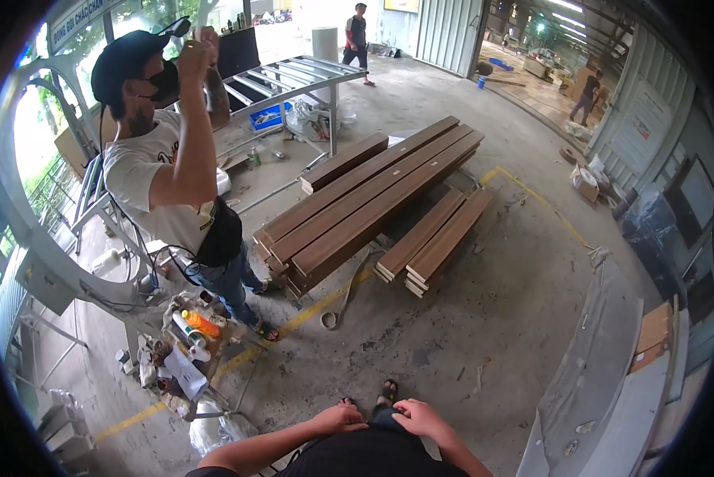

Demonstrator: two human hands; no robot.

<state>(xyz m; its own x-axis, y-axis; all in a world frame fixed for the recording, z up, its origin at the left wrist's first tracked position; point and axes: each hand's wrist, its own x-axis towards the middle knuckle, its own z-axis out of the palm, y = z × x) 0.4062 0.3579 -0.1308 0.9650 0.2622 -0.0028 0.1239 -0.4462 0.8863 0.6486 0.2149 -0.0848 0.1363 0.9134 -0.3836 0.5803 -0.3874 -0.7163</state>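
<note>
At the lower centre of the frame, the person's left hand [339, 419] and right hand [417, 417] rest near the waist, fingers curled in, beside the dark shirt [365, 453] at the bottom edge; whether either hand grips the cloth cannot be told. Long brown planks [389, 203] lie stacked at a slant across the centre, with shorter planks [452, 238] just to their right. At the upper left, a co-worker [134, 175] in a dark cap stands with raised arms. An orange bottle [200, 323] lies amid clutter at the lower left.
</note>
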